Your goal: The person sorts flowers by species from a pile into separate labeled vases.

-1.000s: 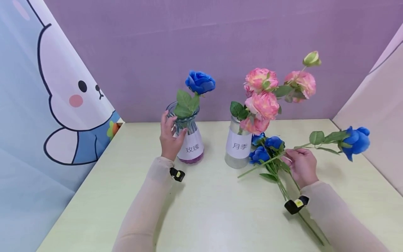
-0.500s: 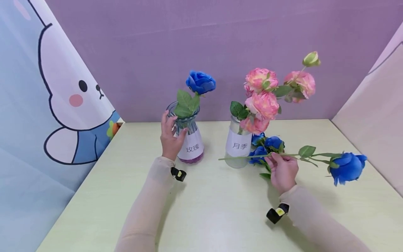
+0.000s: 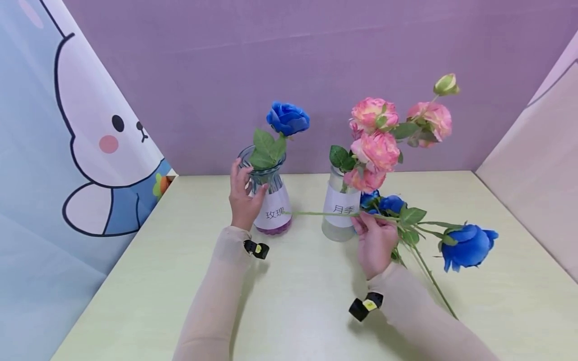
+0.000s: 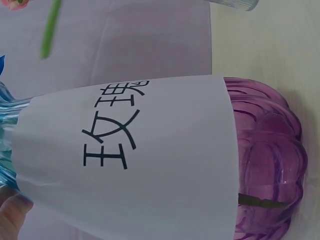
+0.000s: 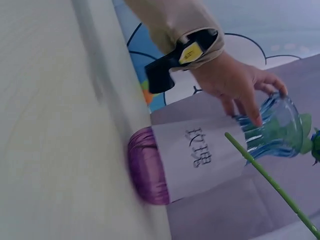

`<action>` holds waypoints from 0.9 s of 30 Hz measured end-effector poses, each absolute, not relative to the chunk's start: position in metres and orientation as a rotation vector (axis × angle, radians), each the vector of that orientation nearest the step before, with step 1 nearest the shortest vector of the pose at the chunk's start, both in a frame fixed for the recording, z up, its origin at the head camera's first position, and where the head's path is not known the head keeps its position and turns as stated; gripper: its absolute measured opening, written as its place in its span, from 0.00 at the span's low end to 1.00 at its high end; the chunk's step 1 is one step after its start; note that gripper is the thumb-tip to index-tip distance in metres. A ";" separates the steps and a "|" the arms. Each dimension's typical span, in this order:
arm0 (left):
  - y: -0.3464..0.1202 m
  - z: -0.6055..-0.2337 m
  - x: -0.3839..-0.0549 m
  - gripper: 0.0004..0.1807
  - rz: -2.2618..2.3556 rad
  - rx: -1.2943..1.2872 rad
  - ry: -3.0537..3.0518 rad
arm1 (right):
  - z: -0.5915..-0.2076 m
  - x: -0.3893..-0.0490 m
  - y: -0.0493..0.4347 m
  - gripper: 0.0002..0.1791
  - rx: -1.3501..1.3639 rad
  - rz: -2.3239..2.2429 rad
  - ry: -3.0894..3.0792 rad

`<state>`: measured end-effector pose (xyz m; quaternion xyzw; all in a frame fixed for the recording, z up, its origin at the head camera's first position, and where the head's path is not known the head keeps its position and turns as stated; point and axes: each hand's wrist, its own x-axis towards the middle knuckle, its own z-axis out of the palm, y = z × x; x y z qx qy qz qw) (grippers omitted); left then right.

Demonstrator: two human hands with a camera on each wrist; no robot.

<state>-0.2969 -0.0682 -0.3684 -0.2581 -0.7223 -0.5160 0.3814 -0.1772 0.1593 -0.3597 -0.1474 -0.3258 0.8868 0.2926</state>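
One blue rose (image 3: 468,246) is held above the table (image 3: 311,291) by the right hand (image 3: 376,245), whose thumb and fingers pinch its stem. The bare end of the stem points away to the left of that grip, while the leaves and bloom extend to the right of it. Seen from the head, the stem tip crosses in front of the purple-based vase (image 3: 275,229); the left wrist view shows a gap between them. The left hand (image 3: 246,200) has its fingers and thumb curled around the neck of this upright vase, which contains another blue rose (image 3: 287,119). Behind the right hand, loose blue roses (image 3: 392,204) lie beside a clear vase (image 3: 338,232) holding pink flowers (image 3: 376,150)
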 end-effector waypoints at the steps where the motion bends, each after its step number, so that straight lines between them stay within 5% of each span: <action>1: -0.068 -0.368 -0.297 0.26 -1.314 -0.660 -1.841 | -0.358 -0.178 0.156 0.12 -0.389 2.362 -0.857; 27: -0.068 -0.370 -0.298 0.26 -1.283 -0.654 -1.829 | -0.284 -0.197 0.127 0.04 -0.182 2.213 -0.745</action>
